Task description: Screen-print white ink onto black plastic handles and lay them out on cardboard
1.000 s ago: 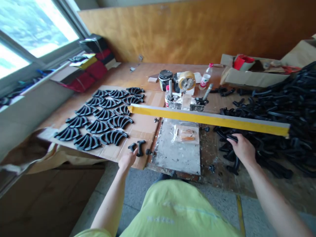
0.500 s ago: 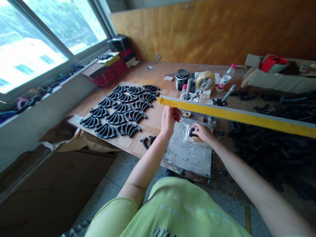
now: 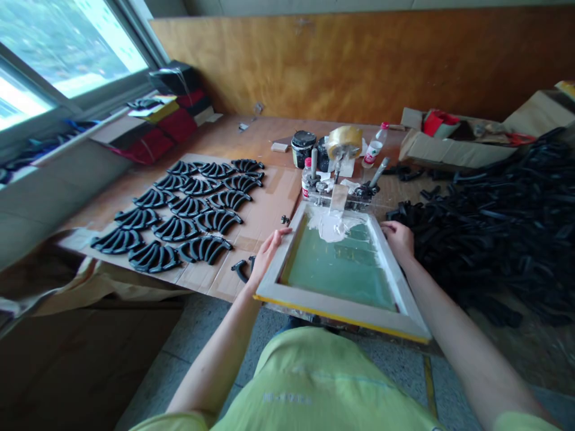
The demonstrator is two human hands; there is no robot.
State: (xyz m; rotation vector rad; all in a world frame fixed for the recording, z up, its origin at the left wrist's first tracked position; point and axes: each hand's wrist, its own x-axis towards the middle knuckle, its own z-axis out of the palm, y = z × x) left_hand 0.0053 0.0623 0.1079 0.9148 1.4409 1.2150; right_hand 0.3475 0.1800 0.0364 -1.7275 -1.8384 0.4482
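In front of me a screen printing frame (image 3: 277,270) lies lowered, nearly flat, with a greenish mesh (image 3: 336,269). White ink (image 3: 330,228) is smeared over the mesh's far end, where a squeegee (image 3: 338,199) stands in it. My left hand (image 3: 268,254) holds the frame's left side, fingers along its outer edge. On the opposite side my right hand (image 3: 399,239) is closed at the far right edge, its fingertips partly hidden. The metal plate and the small black piece seen earlier are hidden beneath the frame.
Rows of curved black handle-like parts (image 3: 184,206) lie on cardboard at left. A large heap of black parts (image 3: 485,239) fills the right. Behind the frame stand clamps (image 3: 366,190), a paint tub (image 3: 303,148), a tape roll (image 3: 344,142) and bottles (image 3: 374,146).
The frame has swung down from its raised position over the plate. My right hand has left the small black piece and moved to the frame's right side; my left hand came down with the frame.
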